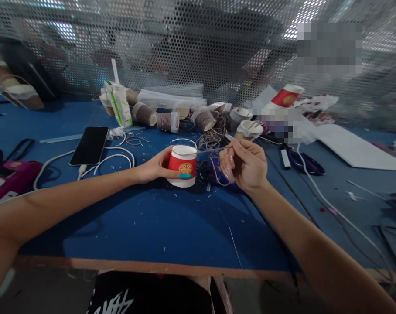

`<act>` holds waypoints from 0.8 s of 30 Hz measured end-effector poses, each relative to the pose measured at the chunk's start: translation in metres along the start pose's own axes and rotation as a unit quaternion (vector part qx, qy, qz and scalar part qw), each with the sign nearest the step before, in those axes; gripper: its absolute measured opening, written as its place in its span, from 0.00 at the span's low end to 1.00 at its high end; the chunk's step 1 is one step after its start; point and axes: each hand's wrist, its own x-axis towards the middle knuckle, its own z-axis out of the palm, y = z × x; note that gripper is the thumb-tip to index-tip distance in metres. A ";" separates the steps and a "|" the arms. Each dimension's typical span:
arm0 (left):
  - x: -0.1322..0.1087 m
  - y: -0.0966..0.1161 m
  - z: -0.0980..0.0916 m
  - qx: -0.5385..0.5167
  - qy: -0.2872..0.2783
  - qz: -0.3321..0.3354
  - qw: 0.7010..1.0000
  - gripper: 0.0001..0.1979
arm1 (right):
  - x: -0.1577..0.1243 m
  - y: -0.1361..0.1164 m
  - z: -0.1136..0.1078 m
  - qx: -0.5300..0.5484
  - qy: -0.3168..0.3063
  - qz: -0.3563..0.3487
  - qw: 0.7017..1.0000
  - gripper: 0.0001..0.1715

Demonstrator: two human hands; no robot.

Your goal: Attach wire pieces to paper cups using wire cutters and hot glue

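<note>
My left hand (156,166) is wrapped round a red and white paper cup (176,164) with a gold emblem, its thumb across the front. The cup stands roughly upright, mouth up, above the blue tabletop. To the right, my right hand (245,163) is raised with thumb and fingers pinched. A thin greyish cord (208,151) stretches from the cup's rim to those fingers. Behind the hands lies a tangled heap of similar cord (215,133). A dark blue bundle (217,168) sits beneath my right hand, partly hidden by it.
Several cord-wound cups (168,122) lie along the back by a perforated metal screen (172,48). A drink carton (121,104) with a straw stands there. A phone (90,146) with a white cable lies left; scissors (305,163) and a white board (355,146) lie right.
</note>
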 end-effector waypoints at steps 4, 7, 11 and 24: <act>0.001 -0.002 -0.001 0.000 0.006 0.017 1.000 0.33 | 0.001 0.004 -0.003 -0.017 -0.003 -0.018 1.000 0.21; 0.001 -0.003 -0.001 0.009 0.018 0.018 1.000 0.34 | 0.002 0.007 -0.005 -0.111 0.009 -0.011 0.994 0.22; 0.000 -0.001 0.003 0.057 0.049 0.012 0.997 0.35 | 0.001 0.009 -0.004 -0.369 0.133 -0.098 0.915 0.14; 0.001 0.000 0.005 0.169 0.101 0.042 0.979 0.32 | -0.027 0.001 0.017 -0.331 -0.093 -0.276 0.898 0.21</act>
